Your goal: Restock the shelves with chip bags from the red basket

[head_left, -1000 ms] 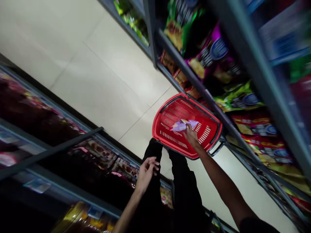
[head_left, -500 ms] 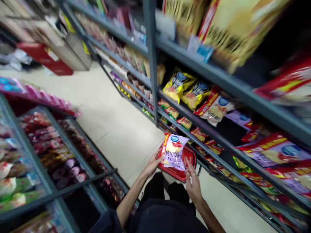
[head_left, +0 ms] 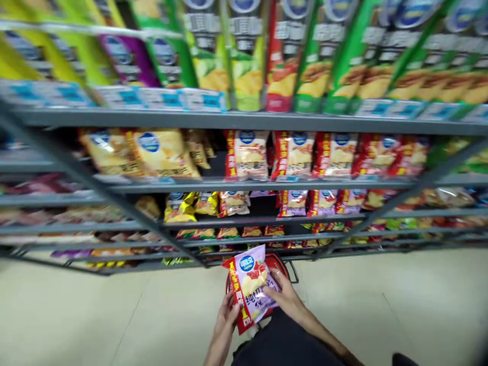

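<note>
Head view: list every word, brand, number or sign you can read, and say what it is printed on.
None reads letter for letter.
Chip bag held in the left hand and right hand: blue oval logo and dark characters, blurred.
Shelf bags: blue logos, blurred.
Price tags on the shelf edge: too blurred.

Grey shelves – snack bags; floor – red basket.

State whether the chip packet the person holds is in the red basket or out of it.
Out: both hands, left hand and right hand, hold the chip packet above the red basket.
</note>
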Tool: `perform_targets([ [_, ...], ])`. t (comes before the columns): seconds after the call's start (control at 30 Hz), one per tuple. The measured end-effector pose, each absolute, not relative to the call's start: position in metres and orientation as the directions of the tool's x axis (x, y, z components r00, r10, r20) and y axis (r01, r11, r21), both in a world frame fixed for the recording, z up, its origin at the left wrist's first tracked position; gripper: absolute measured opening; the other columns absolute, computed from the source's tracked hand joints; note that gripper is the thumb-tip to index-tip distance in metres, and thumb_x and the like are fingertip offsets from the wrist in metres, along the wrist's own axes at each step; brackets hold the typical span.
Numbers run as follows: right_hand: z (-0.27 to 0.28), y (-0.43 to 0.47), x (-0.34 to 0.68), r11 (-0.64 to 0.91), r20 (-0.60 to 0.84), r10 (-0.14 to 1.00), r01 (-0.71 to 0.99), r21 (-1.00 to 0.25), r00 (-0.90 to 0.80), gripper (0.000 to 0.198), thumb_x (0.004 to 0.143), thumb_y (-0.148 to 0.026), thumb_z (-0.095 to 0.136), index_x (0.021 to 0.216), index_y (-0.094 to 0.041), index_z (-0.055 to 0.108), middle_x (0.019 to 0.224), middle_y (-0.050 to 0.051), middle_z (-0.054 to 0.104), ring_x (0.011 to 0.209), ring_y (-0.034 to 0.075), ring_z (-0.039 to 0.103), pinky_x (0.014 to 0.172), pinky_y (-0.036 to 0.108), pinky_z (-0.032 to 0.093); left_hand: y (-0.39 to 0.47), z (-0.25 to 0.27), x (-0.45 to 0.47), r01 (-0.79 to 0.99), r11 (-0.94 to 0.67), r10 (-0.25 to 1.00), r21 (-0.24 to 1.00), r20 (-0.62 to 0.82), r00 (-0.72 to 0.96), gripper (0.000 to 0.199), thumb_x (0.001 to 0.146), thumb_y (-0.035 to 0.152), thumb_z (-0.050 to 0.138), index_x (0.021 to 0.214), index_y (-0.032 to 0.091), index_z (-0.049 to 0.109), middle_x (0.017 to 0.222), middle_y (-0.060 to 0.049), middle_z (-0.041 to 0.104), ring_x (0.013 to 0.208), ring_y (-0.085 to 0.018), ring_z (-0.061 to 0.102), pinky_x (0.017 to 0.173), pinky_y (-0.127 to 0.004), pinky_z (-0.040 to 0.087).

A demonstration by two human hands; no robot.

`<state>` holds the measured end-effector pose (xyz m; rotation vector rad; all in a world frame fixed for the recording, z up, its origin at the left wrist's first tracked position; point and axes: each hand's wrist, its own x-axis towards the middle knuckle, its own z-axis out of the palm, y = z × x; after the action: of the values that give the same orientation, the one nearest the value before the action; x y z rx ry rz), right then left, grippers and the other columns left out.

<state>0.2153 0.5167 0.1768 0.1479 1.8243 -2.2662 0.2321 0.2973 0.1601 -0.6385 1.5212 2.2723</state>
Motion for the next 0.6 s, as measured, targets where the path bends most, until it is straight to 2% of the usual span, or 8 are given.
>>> perform_targets([
  [0.1,0.195,0.536,0.218,-0.117,-0.193,-0.153,0.212,-0.970,-0.969,0.066,0.080,-0.053,0.083,0.134,-0.024,0.056,0.131,0.009,0.069,0.126,0.029,0.065,0.111,0.047,0.051,0.308,0.167,0.225,-0.554,-0.299,0.035,0.777,-0.572,-0.820,0.090,0.058,0.068,0.090,0.133,0.028,0.062,0.139,-0.013,0.069,0.128,-0.038,0.066,0.100,-0.046,0.062],
  [0.2,0.203,0.553,0.221,-0.003,-0.183,-0.154,0.186,-0.983,-0.971,0.072,0.082,-0.054,0.081,0.141,-0.023,0.053,0.141,0.010,0.064,0.131,0.029,0.061,0.114,0.046,0.048,0.320,0.182,0.219,-0.555,-0.202,0.101,0.807,-0.546,-0.832,0.092,0.067,0.064,0.087,0.145,0.027,0.055,0.135,-0.013,0.071,0.121,-0.037,0.070,0.098,-0.046,0.063],
  [0.27,0.205,0.559,0.222,0.021,-0.184,-0.133,0.183,-0.983,-0.974,0.069,0.085,-0.055,0.078,0.142,-0.023,0.054,0.144,0.010,0.063,0.132,0.029,0.061,0.113,0.046,0.048,0.325,0.191,0.217,-0.562,-0.168,0.149,0.810,-0.542,-0.827,0.096,0.066,0.062,0.089,0.148,0.025,0.052,0.134,-0.014,0.072,0.122,-0.038,0.069,0.100,-0.048,0.062],
  [0.43,0.212,0.568,0.223,-0.166,-0.167,-0.117,0.185,-0.968,-0.979,0.061,0.082,-0.055,0.080,0.130,-0.022,0.062,0.132,0.007,0.071,0.124,0.029,0.068,0.107,0.044,0.053,0.325,0.194,0.212,-0.518,-0.117,0.129,0.847,-0.504,-0.854,0.092,0.062,0.069,0.088,0.140,0.028,0.060,0.140,-0.012,0.069,0.129,-0.039,0.065,0.101,-0.048,0.061],
  [0.53,0.214,0.578,0.226,-0.290,-0.168,-0.032,0.170,-0.942,-0.985,0.061,0.080,-0.055,0.082,0.127,-0.022,0.061,0.130,0.008,0.072,0.121,0.029,0.068,0.108,0.046,0.053,0.327,0.191,0.191,-0.433,-0.089,0.139,0.897,-0.419,-0.897,0.079,0.074,0.073,0.077,0.135,0.025,0.063,0.146,-0.013,0.064,0.131,-0.036,0.064,0.101,-0.045,0.060],
  [0.6,0.213,0.587,0.229,-0.371,-0.199,0.042,0.170,-0.913,-0.979,0.059,0.081,-0.056,0.080,0.126,-0.024,0.060,0.130,0.009,0.072,0.121,0.029,0.068,0.108,0.046,0.053,0.331,0.191,0.160,-0.314,-0.002,0.144,0.949,-0.311,-0.940,0.069,0.083,0.068,0.071,0.132,0.020,0.063,0.142,-0.017,0.066,0.123,-0.033,0.069,0.099,-0.046,0.060],
])
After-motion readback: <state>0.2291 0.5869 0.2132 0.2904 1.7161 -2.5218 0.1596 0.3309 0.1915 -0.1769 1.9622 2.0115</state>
